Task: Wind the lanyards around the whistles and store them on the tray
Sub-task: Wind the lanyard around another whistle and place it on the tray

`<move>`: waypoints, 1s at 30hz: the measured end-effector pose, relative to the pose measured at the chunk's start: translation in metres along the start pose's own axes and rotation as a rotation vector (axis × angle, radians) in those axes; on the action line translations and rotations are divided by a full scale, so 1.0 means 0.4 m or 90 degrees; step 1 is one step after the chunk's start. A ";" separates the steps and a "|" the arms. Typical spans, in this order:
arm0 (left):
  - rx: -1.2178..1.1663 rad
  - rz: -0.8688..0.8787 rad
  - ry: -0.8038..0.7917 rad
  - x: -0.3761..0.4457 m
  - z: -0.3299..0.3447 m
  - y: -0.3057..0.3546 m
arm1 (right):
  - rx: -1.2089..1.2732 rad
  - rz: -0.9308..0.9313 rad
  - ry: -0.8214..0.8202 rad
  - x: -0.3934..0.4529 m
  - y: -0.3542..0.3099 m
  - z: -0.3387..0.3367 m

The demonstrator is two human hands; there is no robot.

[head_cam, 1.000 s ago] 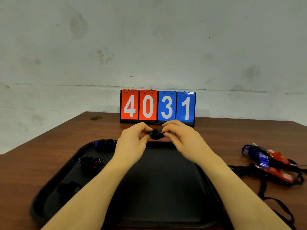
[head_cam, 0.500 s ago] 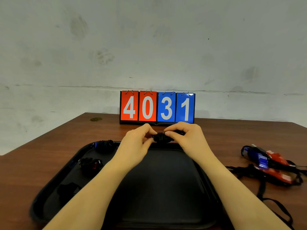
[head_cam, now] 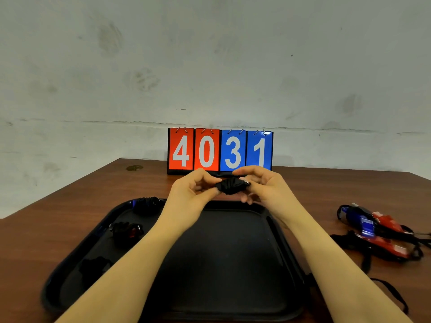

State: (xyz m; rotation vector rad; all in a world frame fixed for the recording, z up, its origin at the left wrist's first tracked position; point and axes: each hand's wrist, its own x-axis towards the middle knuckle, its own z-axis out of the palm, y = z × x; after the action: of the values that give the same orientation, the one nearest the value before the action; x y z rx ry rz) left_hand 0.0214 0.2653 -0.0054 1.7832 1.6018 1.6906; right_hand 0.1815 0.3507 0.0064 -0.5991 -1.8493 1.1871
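A black whistle wound in its black lanyard [head_cam: 231, 185] is held above the far edge of the black tray [head_cam: 233, 264]. My left hand [head_cam: 191, 190] pinches its left end and my right hand [head_cam: 263, 185] grips its right end, where a small metal clip shows. Three wound whistles lie along the tray's left side: a blue one [head_cam: 145, 202] at the far corner, a red one [head_cam: 127, 230] in the middle, and a black one [head_cam: 94, 268] nearest me. To the right of the tray, several red and blue whistles [head_cam: 373, 229] lie on the table with loose black lanyards.
A flip scoreboard [head_cam: 220, 150] reading 4031 stands at the back of the brown wooden table [head_cam: 58, 217], against a grey wall. A loose lanyard strap [head_cam: 394, 292] trails toward the front right edge. A small round brass fitting [head_cam: 134, 168] sits at the far left.
Both hands have lifted the wound whistle slightly up and away from me. My right hand's fingers have opened out more around its right end.
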 end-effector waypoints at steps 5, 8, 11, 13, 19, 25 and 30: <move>-0.094 -0.005 0.052 0.005 -0.002 0.004 | 0.046 -0.036 -0.011 -0.004 0.000 0.016; -0.112 -0.015 0.071 0.005 -0.001 0.001 | 0.064 -0.041 -0.010 -0.007 0.000 0.020; -0.084 -0.015 0.083 0.006 -0.001 0.000 | 0.076 -0.036 -0.013 -0.009 -0.001 0.027; -0.057 -0.020 0.076 0.004 0.001 0.001 | 0.073 -0.033 -0.004 -0.009 0.000 0.031; -0.068 -0.023 -0.008 -0.004 0.006 0.006 | 0.011 -0.029 0.009 -0.009 -0.007 0.019; -0.105 -0.052 -0.014 0.002 0.006 0.004 | -0.002 -0.026 -0.017 -0.016 -0.012 0.025; -0.051 -0.034 -0.036 0.002 0.008 0.002 | 0.019 -0.012 0.006 -0.015 -0.011 0.029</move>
State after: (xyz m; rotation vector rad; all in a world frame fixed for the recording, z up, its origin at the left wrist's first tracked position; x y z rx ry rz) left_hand 0.0243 0.2673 -0.0054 1.7193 1.5221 1.6429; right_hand 0.1751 0.3385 0.0056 -0.5682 -1.8223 1.1962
